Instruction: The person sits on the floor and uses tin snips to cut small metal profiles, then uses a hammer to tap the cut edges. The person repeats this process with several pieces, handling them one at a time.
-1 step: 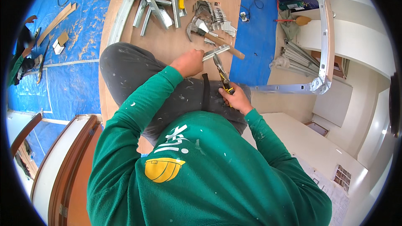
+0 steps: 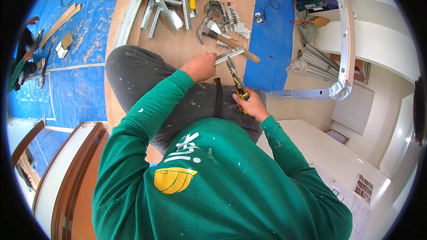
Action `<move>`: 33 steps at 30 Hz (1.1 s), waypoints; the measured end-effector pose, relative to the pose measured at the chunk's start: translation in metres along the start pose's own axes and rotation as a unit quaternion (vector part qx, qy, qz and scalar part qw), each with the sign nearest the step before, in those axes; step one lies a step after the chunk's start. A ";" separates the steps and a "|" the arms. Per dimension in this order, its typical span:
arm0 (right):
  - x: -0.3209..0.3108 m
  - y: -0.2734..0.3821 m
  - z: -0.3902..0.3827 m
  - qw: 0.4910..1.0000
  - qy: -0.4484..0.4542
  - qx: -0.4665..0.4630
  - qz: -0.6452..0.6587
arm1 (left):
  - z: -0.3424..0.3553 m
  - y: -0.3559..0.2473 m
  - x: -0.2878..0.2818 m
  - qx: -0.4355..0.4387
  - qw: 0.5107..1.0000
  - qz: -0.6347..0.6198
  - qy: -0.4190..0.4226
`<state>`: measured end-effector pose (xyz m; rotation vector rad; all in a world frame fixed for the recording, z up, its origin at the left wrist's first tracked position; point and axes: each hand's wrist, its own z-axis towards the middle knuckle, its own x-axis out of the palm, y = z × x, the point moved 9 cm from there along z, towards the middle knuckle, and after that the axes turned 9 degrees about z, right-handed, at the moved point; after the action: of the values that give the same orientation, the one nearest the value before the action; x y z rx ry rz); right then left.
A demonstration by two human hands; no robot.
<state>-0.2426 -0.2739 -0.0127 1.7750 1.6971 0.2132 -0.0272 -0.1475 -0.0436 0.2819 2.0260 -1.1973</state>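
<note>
In my left hand (image 2: 201, 67) is one end of a short metal channel piece (image 2: 231, 55), held over my lap. My right hand (image 2: 252, 105) grips the black and yellow handles of a pair of tin snips (image 2: 237, 78). The snips' jaws meet the side of the channel; whether they bite into it is too small to tell. Just beyond the channel, a claw hammer (image 2: 240, 50) with a wooden handle lies on the wooden board (image 2: 178, 44).
Cut metal channels (image 2: 168, 11) and several small metal brackets (image 2: 218, 9) lie on the board ahead. Blue sheeting (image 2: 80, 84) covers the floor either side. A folding ladder (image 2: 344, 53) stands at the right. Another person (image 2: 24, 58) works at far left.
</note>
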 end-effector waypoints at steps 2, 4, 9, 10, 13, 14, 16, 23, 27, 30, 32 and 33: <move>-0.004 0.003 -0.001 0.999 -0.001 -0.014 -0.047 | 0.002 -0.002 0.001 0.009 1.000 0.016 0.013; -0.008 0.005 0.004 0.997 -0.006 -0.021 -0.070 | 0.007 -0.002 0.001 0.019 0.999 0.028 0.017; -0.002 -0.012 0.006 0.992 -0.015 0.043 -0.122 | 0.013 0.007 0.022 0.026 0.998 0.028 0.050; 0.001 -0.012 0.006 0.990 -0.026 0.027 -0.139 | 0.012 0.009 0.029 0.024 0.997 0.028 0.060; 0.008 -0.007 0.014 0.985 -0.052 -0.017 -0.162 | 0.015 0.011 0.026 0.012 0.996 0.034 0.084; 0.007 -0.007 0.016 0.986 -0.054 -0.022 -0.155 | 0.016 0.011 0.026 0.002 0.996 0.032 0.088; 0.008 -0.007 0.016 0.986 -0.057 -0.028 -0.154 | 0.015 0.011 0.026 -0.010 0.995 0.031 0.094; 0.011 -0.008 0.025 0.982 -0.059 -0.025 -0.180 | 0.017 0.025 0.036 -0.023 0.994 0.041 0.097; 0.011 -0.011 0.030 0.987 -0.049 0.002 -0.151 | 0.027 0.034 0.041 -0.016 0.994 0.028 0.100; 0.008 -0.006 0.027 0.992 -0.050 -0.025 -0.115 | 0.033 0.024 0.032 -0.013 0.992 0.017 0.122; 0.003 0.000 0.019 0.988 -0.072 -0.068 -0.116 | 0.027 0.011 0.015 -0.008 0.993 0.019 0.113; -0.004 0.006 0.016 0.985 -0.088 -0.089 -0.118 | 0.026 -0.001 0.003 -0.002 0.994 0.020 0.106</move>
<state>-0.2300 -0.2822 -0.0204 1.4059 1.6869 0.0968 -0.0169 -0.1706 -0.0520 0.4634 2.1930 -1.1809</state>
